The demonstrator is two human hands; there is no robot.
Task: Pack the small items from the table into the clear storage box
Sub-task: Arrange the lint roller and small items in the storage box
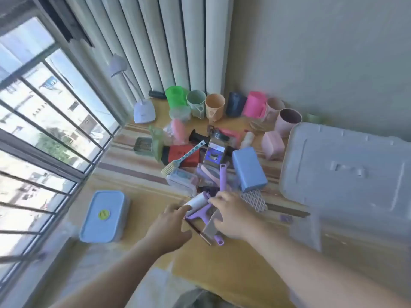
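Head view: packing barely begun by my reading — left hand [171, 221] and right hand [231, 215], fingers loosely spread, touch lint roller [196, 202] near table's [233, 263] front edge; clutter unpacked, lidded storage box [347, 172] at right edge.

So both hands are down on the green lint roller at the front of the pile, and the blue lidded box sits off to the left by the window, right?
Not quite: the lint roller is purple with a white roll, not green. The head view shows the left hand and right hand both on it at the front of the pile, with the blue lidded box off to the left by the window.
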